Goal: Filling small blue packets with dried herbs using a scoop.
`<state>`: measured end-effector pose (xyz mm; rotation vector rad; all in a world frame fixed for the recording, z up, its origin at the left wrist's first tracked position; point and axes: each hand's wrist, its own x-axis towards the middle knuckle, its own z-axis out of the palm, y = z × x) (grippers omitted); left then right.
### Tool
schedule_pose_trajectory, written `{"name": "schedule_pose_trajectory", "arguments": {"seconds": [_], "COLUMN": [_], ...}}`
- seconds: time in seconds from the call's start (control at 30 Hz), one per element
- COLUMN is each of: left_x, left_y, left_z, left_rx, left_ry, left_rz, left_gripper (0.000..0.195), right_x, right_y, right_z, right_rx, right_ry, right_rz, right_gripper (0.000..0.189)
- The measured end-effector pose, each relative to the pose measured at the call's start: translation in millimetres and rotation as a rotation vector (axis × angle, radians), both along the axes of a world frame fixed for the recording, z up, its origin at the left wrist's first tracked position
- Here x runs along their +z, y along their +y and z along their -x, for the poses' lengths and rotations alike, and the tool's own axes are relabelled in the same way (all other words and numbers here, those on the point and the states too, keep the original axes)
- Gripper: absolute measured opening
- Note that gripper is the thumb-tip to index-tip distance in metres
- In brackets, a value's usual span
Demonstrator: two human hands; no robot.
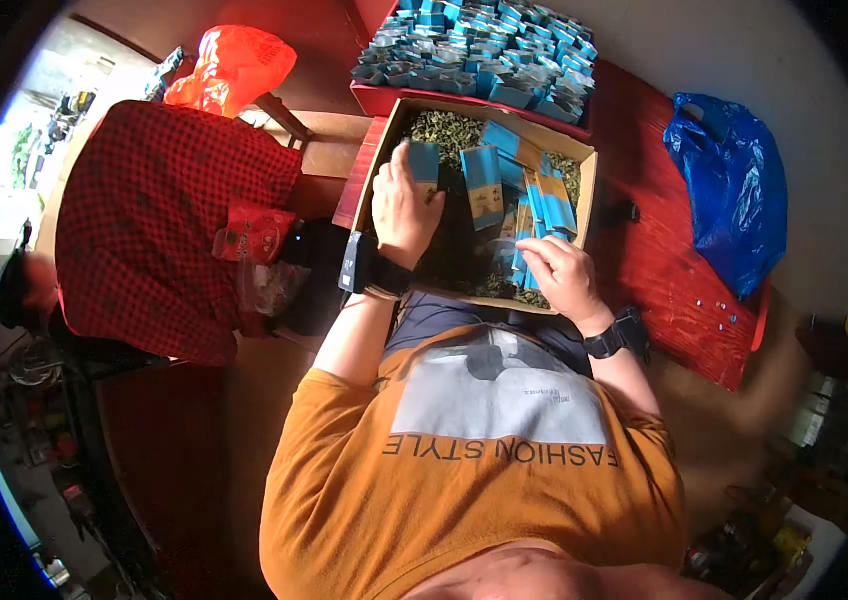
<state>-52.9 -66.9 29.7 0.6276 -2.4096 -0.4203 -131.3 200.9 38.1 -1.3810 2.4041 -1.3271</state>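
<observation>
My left hand is over the left side of a shallow cardboard box. Its fingers and thumb lie around a blue and tan paper packet. Dried leaves, apparently tea, cover the box's bottom. Near the right front corner is my right hand, with thumb and index finger close together. A clear, blurred object shows at those fingertips; whether they grip it is unclear. More flat packets lie on the leaves, one of them between my hands and several heaped at the right.
Behind the box stands a red tray crammed with upright blue packets. A blue plastic bag lies on the red wooden table at right. To the left sits a person in a red checked garment, near an orange-red bag.
</observation>
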Motion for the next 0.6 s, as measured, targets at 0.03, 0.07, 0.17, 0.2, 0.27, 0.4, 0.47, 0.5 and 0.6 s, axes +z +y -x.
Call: {"name": "schedule_pose_trajectory", "arguments": {"seconds": [0.03,0.07,0.17,0.2,0.27,0.4,0.47,0.5,0.6], "left_x": [-1.2,-2.6,2.3,10.0,12.2,13.6,7.6,5.5,1.8], "left_y": [-0.8,-1.0,-0.1,-2.5,2.1,10.3,10.1,10.6,12.7], "left_z": [-1.3,-3.0,-8.6,-12.5,-17.6,-26.5,-31.6,-32.9,-35.9], "left_rx": [-0.019,-0.022,-0.104,-0.154,-0.174,-0.254,-0.244,-0.243,-0.277], "left_ry": [0.042,0.13,0.228,0.117,0.142,0.233,0.182,0.183,0.275], "left_rz": [-0.108,-0.192,-0.382,-0.235,-0.28,-0.366,-0.519,-0.522,-0.614], "left_gripper": [0.081,0.075,0.052,0.026,0.02,0.016,0.021,0.021,0.034], "right_x": [1.3,2.6,7.0,7.6,-5.1,-22.4,-21.2,-7.4,-1.2], "right_y": [-2.2,-6.7,-21.7,-28.3,-40.9,-53.6,-51.4,-50.0,-50.5], "right_z": [-0.4,-1.7,-4.7,-5.0,-6.6,11.9,24.2,26.9,25.0], "right_rx": [0.002,-0.009,0.022,0.069,0.11,0.07,-0.105,-0.146,-0.142], "right_ry": [0.001,-0.059,-0.098,-0.079,-0.015,0.288,0.24,0.214,0.153], "right_rz": [0.0,0.032,0.072,0.083,0.063,-0.145,-0.128,-0.086,-0.041], "right_gripper": [0.011,0.012,0.014,0.015,0.015,0.012,0.013,0.014,0.016]}}
